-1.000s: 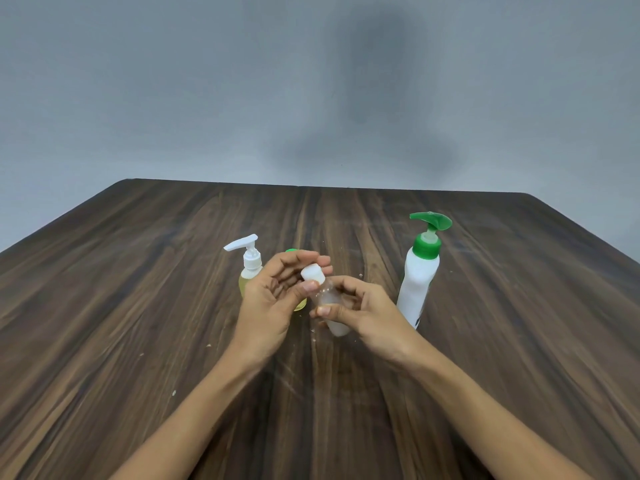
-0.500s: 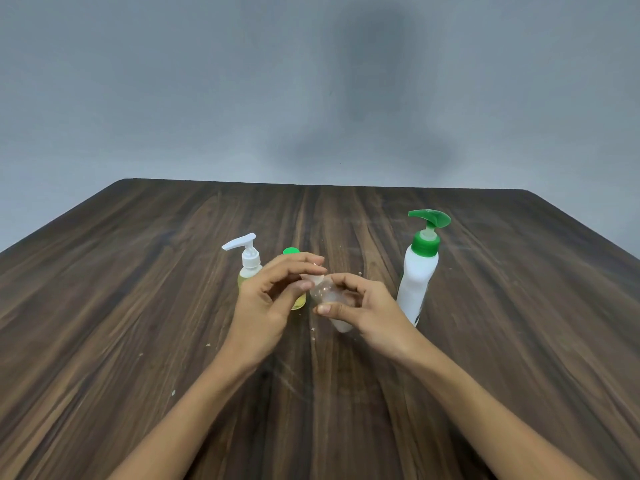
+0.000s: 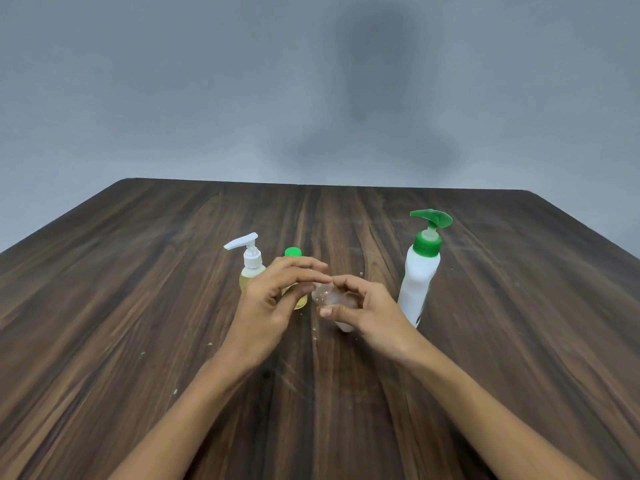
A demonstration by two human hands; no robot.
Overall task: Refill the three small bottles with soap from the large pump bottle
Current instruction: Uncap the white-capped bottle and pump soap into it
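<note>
My right hand grips a small clear bottle, tilted left just above the table. The fingers of my left hand curl over the bottle's top and pinch it there; its white cap is hidden under them. Behind my left hand stand two small bottles of yellow liquid, one with a white pump, one with a green cap. The large white bottle with a green pump stands upright just right of my right hand.
Everything sits on a dark wooden table with a few pale crumbs. A grey wall rises behind its far edge.
The white cap showed between my left fingers a second ago; my left fingers have since closed over the bottle's top and hide it. The bottle has sunk slightly.
</note>
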